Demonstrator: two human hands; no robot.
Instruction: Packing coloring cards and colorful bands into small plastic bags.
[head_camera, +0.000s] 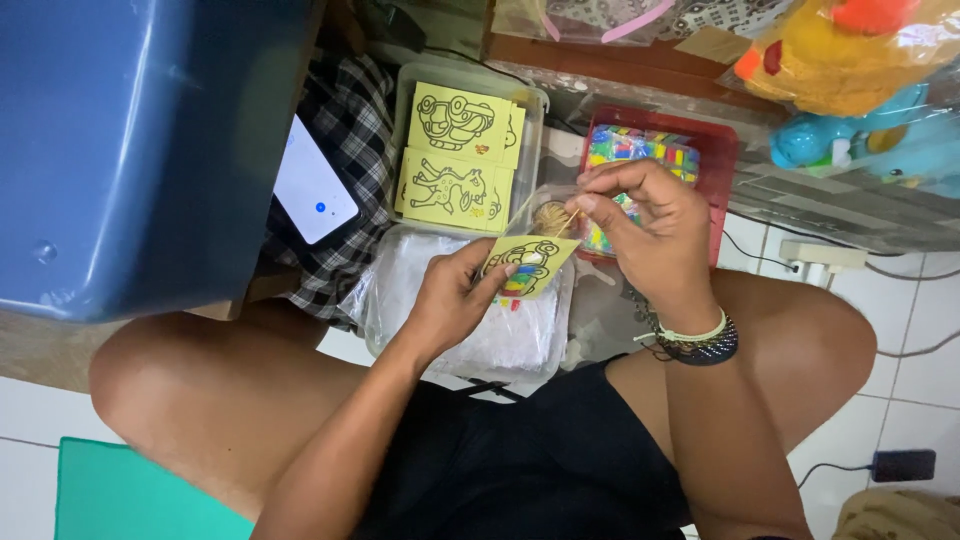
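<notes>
The small yellow card, partly coloured in with a cartoon outline, is sitting at the centre of the view, above a clear plastic tub of white packets. The left hand is holding the card, its grip clamped on the card's near-left edge with the thumb on top. The right hand is hovering just right of and beyond it, fingers pinched together on a thin wooden stick whose tip is pointing down at the card; how the tip is meeting the card is hard to make out. A small round cup is half hidden behind the stick. Farther off, a clear tray is holding more yellow cards, and a red tray of coloured bits is lying partly behind the right hand. A blue bin is filling the far left, beside a phone resting on checked cloth.
</notes>
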